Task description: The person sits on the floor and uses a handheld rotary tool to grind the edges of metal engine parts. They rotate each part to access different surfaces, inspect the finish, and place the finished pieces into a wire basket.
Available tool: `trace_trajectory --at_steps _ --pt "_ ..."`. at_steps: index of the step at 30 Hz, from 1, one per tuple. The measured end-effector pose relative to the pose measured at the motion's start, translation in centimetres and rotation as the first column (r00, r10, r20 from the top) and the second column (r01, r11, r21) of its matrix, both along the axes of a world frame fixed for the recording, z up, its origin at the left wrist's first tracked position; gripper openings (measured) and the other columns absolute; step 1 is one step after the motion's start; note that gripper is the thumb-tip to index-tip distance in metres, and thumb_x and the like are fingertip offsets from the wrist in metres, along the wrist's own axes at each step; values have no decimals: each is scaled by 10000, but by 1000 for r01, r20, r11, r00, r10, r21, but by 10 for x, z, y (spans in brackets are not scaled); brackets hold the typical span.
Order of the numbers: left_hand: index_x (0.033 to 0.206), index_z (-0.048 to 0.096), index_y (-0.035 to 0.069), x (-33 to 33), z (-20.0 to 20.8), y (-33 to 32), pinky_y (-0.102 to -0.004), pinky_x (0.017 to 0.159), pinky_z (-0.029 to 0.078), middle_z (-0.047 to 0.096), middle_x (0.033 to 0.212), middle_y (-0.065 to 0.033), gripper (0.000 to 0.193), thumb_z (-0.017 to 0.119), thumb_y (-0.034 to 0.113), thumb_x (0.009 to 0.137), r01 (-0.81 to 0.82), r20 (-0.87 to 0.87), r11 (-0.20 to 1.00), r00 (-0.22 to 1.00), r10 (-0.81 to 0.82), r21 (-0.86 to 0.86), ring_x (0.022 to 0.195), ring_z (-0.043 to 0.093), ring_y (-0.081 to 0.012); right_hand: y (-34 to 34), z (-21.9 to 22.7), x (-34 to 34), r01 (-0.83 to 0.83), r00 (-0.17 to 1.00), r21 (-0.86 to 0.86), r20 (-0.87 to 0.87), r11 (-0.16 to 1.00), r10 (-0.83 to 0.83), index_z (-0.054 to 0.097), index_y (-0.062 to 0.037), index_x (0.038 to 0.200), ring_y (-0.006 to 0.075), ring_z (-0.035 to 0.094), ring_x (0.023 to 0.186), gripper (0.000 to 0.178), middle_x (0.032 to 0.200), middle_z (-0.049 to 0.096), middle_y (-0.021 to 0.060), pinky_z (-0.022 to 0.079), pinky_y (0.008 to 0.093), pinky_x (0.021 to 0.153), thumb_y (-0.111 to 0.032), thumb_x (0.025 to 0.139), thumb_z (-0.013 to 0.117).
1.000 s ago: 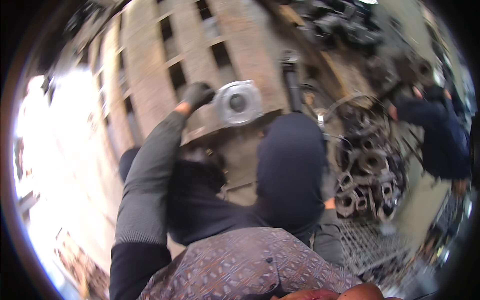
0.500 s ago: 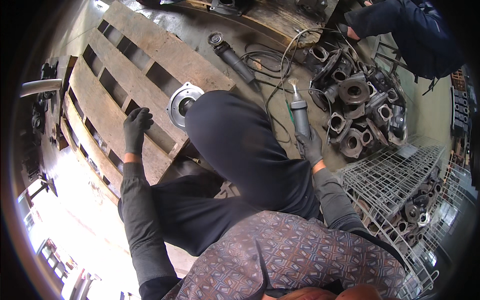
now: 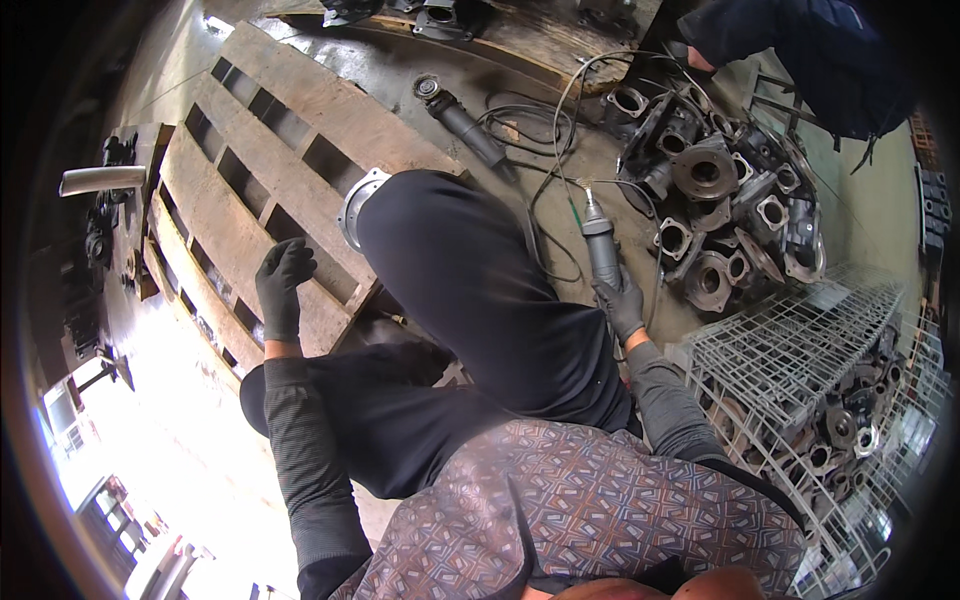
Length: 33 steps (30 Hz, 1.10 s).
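Note:
My right hand, in a dark glove, is wrapped round the lower body of a grey straight grinder. A small brush-like tip points away from me at the tool's far end. My left hand, also gloved, hovers over the near part of a wooden pallet. Its fingers are curled in, and nothing shows between them. A round silver metal flange rests on the pallet between that hand and my knee, which hides much of it.
An angle grinder lies on the floor near cables. Piled cast metal housings stand at right, beside a wire mesh crate holding more castings. Another person's dark-clothed leg is at top right. Another pallet bears parts.
The view has shifted slightly. My knee now covers more of the flange. The right hand keeps its hold on the straight grinder, and the left stays over the pallet with its fingers somewhat looser.

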State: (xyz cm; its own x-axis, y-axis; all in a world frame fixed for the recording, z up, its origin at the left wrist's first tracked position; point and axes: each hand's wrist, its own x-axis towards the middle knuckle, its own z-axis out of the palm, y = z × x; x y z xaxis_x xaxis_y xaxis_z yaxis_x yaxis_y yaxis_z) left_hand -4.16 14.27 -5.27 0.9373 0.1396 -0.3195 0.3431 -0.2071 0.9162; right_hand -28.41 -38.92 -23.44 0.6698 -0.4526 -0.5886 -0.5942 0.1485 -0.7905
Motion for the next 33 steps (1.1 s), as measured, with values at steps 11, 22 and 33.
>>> trace_trajectory --at_steps 11,22,33 --pt "1313 652 -23 -21 56 -63 -308 824 592 727 1132 -92 383 602 271 1072 -100 -25 913 995 99 -395 928 704 -166 1 9 12 -224 955 -218 144 950 258 635 -1 1253 174 622 882 483 1029 679 88 512 343 803 -268 884 797" --pt "1296 645 -35 -13 54 -105 -350 851 599 709 1078 -127 337 624 189 1045 70 162 840 987 21 -538 945 721 -230 -7 -12 -2 -324 898 -397 156 859 411 639 2 1231 242 637 964 484 1084 692 131 506 401 894 -338 910 763" --pt "1373 556 -66 -5 125 -182 -344 875 572 699 1166 -155 376 548 157 1070 203 153 602 979 -133 -772 975 683 -222 9 42 -3 -163 979 -164 98 973 180 624 18 1290 167 649 934 490 1108 708 96 527 328 862 -163 874 811"
